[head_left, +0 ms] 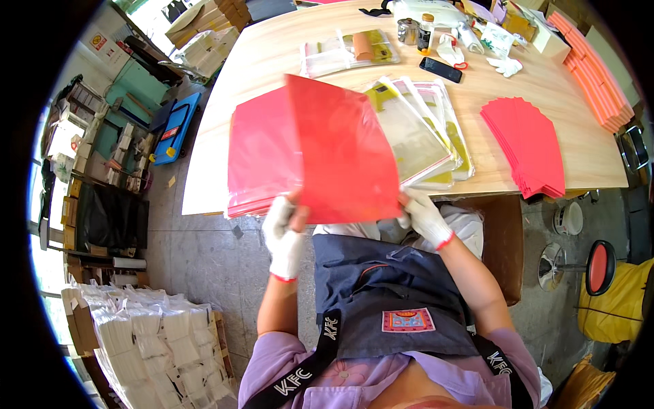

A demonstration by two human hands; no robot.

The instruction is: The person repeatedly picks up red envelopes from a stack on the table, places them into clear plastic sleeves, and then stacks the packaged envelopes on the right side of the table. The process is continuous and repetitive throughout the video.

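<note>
A glossy red sheet [344,153], which looks to be in a clear plastic sleeve, is held up tilted over the table's near edge. My left hand [284,232], in a white glove with bare fingertips, is closed on its lower left corner. Closed on the lower right corner is my right hand [424,217], gloved the same way. Left of the sheet, partly behind it, lies a stack of shiny red sheets [259,146]. To its right, clear plastic sleeves [415,140] with olive-yellow parts are fanned out. Farther right sits a fanned pile of plain red sheets [524,143].
The wooden table [211,163] also bears more sleeves [334,58], a phone [441,69], a bottle [426,34], a can [407,31] and a spare glove [505,66]. Orange-pink stacks [589,71] line the right edge. Wrapped white bundles [153,341] stand on the floor at left.
</note>
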